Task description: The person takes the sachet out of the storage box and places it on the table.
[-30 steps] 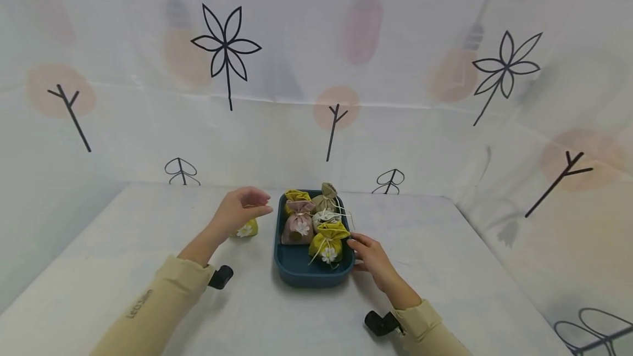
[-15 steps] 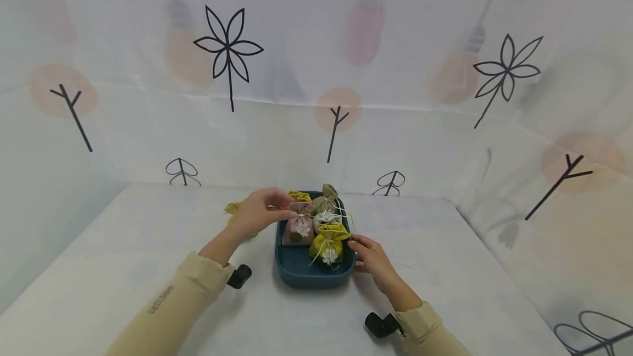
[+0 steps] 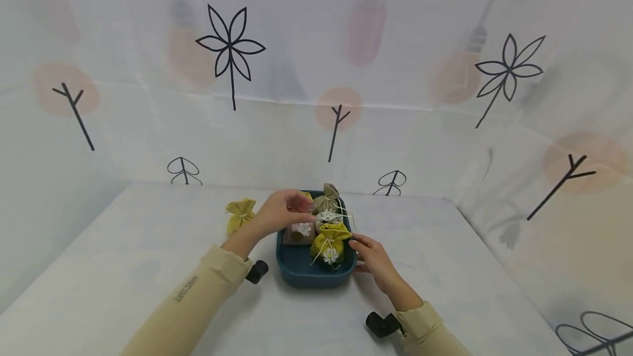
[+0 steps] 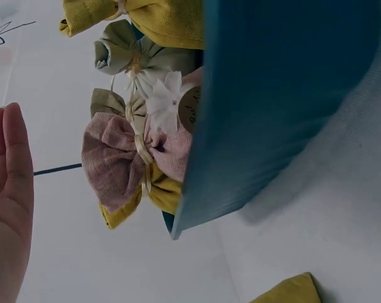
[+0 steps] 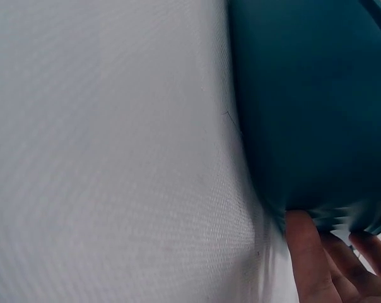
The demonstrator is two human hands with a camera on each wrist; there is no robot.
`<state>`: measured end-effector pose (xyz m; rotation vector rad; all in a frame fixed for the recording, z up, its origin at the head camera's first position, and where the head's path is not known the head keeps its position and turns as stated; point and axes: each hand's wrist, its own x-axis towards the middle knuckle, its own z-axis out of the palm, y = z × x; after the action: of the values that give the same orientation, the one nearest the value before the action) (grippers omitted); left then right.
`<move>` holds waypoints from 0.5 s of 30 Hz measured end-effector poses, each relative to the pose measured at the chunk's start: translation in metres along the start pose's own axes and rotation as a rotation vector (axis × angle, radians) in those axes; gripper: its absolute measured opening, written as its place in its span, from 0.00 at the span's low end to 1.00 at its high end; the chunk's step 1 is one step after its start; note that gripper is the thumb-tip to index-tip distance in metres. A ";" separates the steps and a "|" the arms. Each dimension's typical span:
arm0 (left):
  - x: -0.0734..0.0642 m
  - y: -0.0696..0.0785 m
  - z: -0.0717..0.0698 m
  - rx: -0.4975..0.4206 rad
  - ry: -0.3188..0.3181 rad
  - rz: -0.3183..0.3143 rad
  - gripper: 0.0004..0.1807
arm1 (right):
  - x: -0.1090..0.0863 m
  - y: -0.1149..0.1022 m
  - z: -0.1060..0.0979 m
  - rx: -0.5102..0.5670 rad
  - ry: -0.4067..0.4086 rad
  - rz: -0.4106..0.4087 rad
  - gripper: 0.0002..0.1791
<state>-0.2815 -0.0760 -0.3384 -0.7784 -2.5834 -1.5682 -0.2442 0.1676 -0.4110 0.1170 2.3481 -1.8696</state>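
My left hand [image 3: 281, 212] hovers over the left side of a dark blue tray [image 3: 316, 280], fingers relaxed and nothing in them. In the left wrist view a pink drawstring pouch [image 4: 108, 158] with a white flower stands inside, apart from that hand. Beside it sit a pale grey pouch [image 3: 326, 217], a beige pouch [image 3: 325, 202] and a yellow pouch [image 3: 330, 247] with a white flower. Another yellow pouch is mostly hidden behind my left hand. My right hand [image 3: 375, 261] rests on the tray's right outer side, its fingertips [image 5: 299, 221] touching the wall.
One more yellow pouch [image 3: 240, 212] stands on the white-covered table [image 3: 123, 268], left of the tray and behind my left wrist. A white cloth backdrop [image 3: 277, 142] with drawn flowers rises at the table's far edge.
My left hand has moved right, from beside the yellow pouch on the table to above the tray, uncovering that pouch. My right hand has stayed at the tray's side.
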 end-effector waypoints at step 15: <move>0.019 0.014 0.021 0.022 -0.104 0.008 0.18 | 0.001 -0.001 0.000 -0.008 -0.007 0.001 0.26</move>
<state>-0.2876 -0.0458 -0.3321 -0.8899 -2.6600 -1.5350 -0.2450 0.1676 -0.4105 0.1109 2.3507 -1.8567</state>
